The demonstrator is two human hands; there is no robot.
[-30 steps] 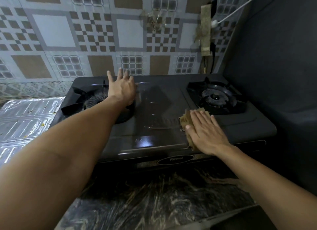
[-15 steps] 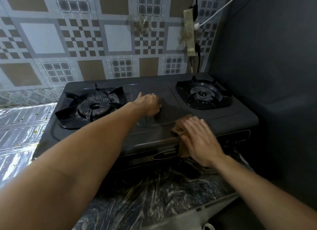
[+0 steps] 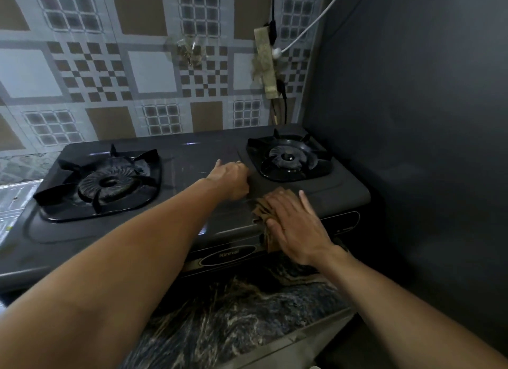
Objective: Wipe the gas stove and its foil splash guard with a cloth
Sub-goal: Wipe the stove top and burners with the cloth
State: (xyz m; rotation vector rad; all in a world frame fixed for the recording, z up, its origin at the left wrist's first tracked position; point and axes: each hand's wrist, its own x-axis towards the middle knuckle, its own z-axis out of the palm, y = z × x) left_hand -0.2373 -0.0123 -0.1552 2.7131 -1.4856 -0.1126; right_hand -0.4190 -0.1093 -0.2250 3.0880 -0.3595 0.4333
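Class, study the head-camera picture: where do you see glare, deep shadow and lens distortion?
Head view: dim overall; small bright glints on the glossy stove top near its front edge and on the foil at far left; the dark wall at right is nearly featureless; wide-angle bending curves the wall tiles and swells the near forearms.

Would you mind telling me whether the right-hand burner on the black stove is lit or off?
Off. The right burner shows no flame or glow; its cap and black pan support are dark, like the left burner.

Black stove (image 3: 192, 159), brown cloth (image 3: 265, 208), grey-brown checked wall tiles (image 3: 115, 74)
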